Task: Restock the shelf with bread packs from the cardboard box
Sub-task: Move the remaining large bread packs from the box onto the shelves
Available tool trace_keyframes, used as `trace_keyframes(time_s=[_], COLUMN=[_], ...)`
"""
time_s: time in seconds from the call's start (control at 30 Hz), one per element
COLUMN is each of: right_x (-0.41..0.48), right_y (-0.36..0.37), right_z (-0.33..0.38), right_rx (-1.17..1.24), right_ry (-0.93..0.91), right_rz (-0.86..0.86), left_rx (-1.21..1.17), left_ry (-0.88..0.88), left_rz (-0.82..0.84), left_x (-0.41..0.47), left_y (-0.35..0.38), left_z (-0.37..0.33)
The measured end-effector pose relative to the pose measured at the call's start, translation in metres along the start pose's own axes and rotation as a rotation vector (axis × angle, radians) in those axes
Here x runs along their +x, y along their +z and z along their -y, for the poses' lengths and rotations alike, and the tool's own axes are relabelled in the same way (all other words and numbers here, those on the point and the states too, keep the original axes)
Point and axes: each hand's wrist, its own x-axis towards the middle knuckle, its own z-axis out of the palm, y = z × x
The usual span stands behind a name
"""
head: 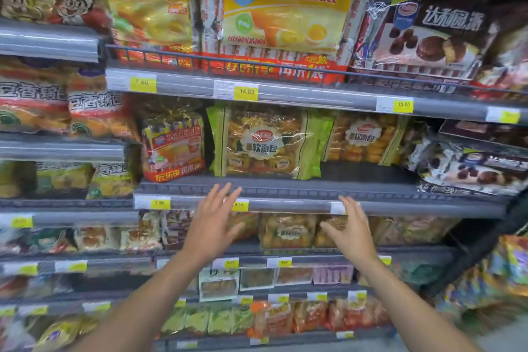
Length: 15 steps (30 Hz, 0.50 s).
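Both hands are raised in front of the shelving, palms facing each other, fingers spread wide and holding nothing. The left hand [215, 218] has its fingertips at the front edge of the shelf [285, 187], overlapping a yellow price tag [239, 205] on the rail. The right hand [350, 230] is at about the same height, its fingers just below the same rail, in front of the packs one level down.

Just above and between the hands, a green-edged bread pack [265, 141] stands upright on that shelf, set back from the edge. A second bread pack [364, 138] of the same kind stands beside it to the right, further back. To the left stands a red and yellow cake pack [174, 148]; to the right lies a dark chocolate pie pack [471, 168]. More bread packs [288, 230] fill the level below.
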Motion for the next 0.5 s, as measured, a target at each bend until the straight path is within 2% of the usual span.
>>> trace_keyframes(time_s=[0.13, 0.3, 0.5], right_x=[-0.052, -0.103, -0.16], right_y=[-0.015, -0.043, -0.082], right_z=[-0.038, -0.087, -0.167], right_rx=[-0.061, -0.112, -0.117], right_ry=[0.022, 0.109, 0.292], right_rz=[0.041, 0.026, -0.005], left_rx=[0.042, -0.003, -0.08], left_ry=[0.101, 0.132, 0.217], left_rz=[0.107, 0.213, 0.326], left_x=[-0.029, -0.05, -0.068], left_y=[0.03, 0.072, 0.134], left_z=[-0.024, -0.063, -0.119])
